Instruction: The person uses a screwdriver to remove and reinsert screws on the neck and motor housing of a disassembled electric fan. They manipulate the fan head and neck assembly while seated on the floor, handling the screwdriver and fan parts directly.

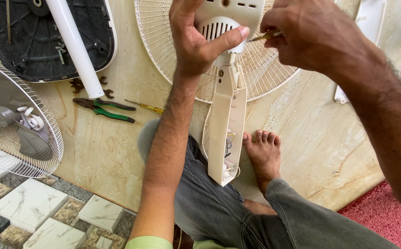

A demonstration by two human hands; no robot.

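Knees: my grey trousers, cradling the fan neck (227,129)
Left hand (196,41): grip clamped on the white motor housing (226,20), steadying it
Right hand (313,37): I pinch a screwdriver (264,36) against the housing
Floor: green pliers (106,109) parked within reach

Two fan grilles (265,69) (20,124), one white pole (76,48), one pair of green-handled pliers (103,109), one yellow-handled screwdriver (146,107), two hands (196,41) (316,37).

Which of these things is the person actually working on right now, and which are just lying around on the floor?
In use:
left hand gripping the white fan motor housing
right hand holding a small screwdriver
fan neck with its wires showing

Lying about:
green-handled pliers
yellow screwdriver
white pole
black fan base
second fan grille
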